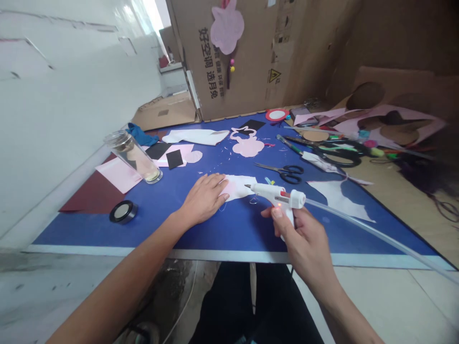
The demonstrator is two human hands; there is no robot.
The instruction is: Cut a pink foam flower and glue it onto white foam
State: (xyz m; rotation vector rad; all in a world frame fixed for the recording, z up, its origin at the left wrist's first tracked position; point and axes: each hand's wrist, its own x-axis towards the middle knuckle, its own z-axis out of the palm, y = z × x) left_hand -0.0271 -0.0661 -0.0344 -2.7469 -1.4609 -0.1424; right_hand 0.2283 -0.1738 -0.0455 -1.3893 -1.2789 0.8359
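Observation:
My left hand (205,197) lies flat with fingers stretched out on a pale pink-and-white cut-out piece (241,185) on the blue board (229,229). My right hand (299,239) is wrapped round the grip of a white hot glue gun (278,194). Its nozzle points left at the edge of the cut-out, close to my left fingertips. A long clear glue stick (376,235) trails from the back of the gun to the right.
Black-handled scissors (285,172) lie just behind the gun. A glass jar (132,155) and a roll of black tape (123,211) stand at the left. Pink cut-outs (247,143), paper scraps and more tools lie farther back. Cardboard boxes (251,52) close off the rear.

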